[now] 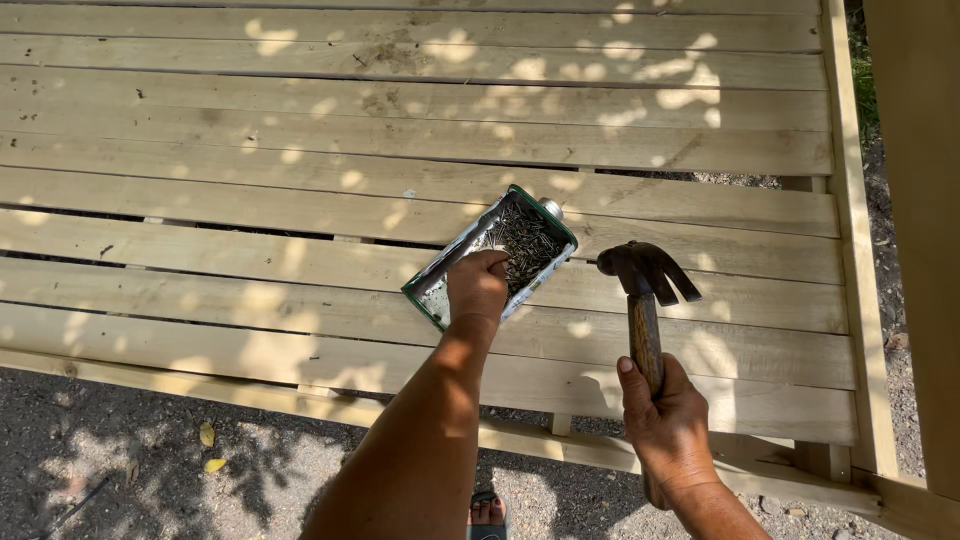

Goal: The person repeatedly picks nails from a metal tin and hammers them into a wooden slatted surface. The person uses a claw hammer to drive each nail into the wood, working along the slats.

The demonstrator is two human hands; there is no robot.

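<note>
Left hand (477, 287) is dipped into the cut-open tin (492, 256) of nails (527, 243) at frame centre, fingers curled in, grip unclear. Claw hammer (646, 290), at 3 o'clock of the tin, is gripped low on its wooden handle by the right hand (665, 417). Nails judged small, stiff, sharp: best pinched by the shank; the tin's cut edges likely sharp.

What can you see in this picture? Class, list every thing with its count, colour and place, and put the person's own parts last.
Wooden deck: one, pale planks, fills the upper picture.
Tin: one, green-edged metal, cut open, lying on the planks at centre.
Nails: many, dark, inside the tin.
Hammer: one, dark claw head, brown wooden handle, head above the planks right of the tin.
Gravel ground: grey, below the deck edge.
Leaves: two, yellow, on the gravel.
Left hand: reaching into the tin.
Right hand: gripping the hammer handle.
Foot: one, in a sandal, bottom edge.
</note>
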